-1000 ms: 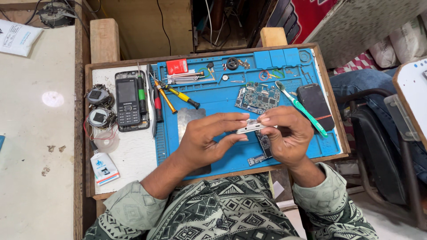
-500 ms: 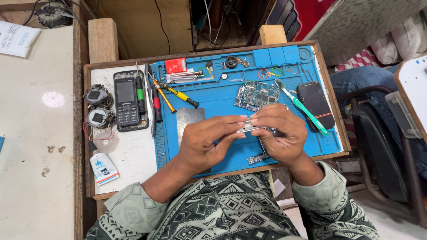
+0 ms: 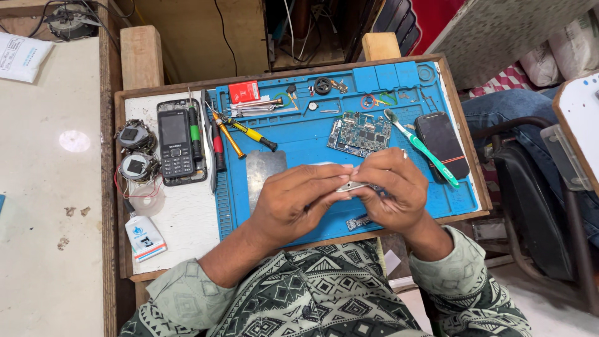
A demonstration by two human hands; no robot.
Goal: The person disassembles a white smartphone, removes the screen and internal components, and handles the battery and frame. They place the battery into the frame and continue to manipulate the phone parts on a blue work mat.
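Observation:
My left hand [image 3: 298,201] and my right hand [image 3: 390,188] meet over the blue work mat [image 3: 299,134], both pinching a small silvery phone part [image 3: 349,186] between the fingertips. Most of the part is hidden by my fingers. Just beyond my hands lies a green circuit board [image 3: 360,134]. A small dark component [image 3: 358,222] rests on the mat under my right wrist, and a grey metal plate [image 3: 264,170] lies beside my left hand.
A green toothbrush [image 3: 422,148] and a dark phone body [image 3: 442,145] lie right of the board. Screwdrivers [image 3: 240,134], a black keypad phone [image 3: 176,145], round wired parts [image 3: 134,153] and a small white tube [image 3: 145,238] sit at the left. A chair [image 3: 536,187] stands to the right.
My hands have drawn a little closer together around the silvery part and shifted slightly toward me. The things on the mat have not moved.

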